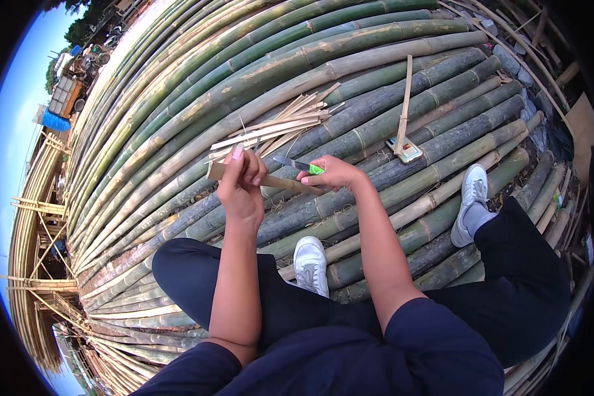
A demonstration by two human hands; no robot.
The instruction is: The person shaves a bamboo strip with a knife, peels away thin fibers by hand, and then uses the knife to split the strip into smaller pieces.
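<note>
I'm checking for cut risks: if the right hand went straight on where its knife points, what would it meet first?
The knife in the right hand would likely meet the left hand first; depth is unclear, so it might miss.

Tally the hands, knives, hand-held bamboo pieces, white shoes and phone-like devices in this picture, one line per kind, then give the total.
Hands: 2 (left hand, right hand)
Knife: 1
Hand-held bamboo piece: 1
White shoes: 2
Phone-like device: 1
Total: 7
</note>
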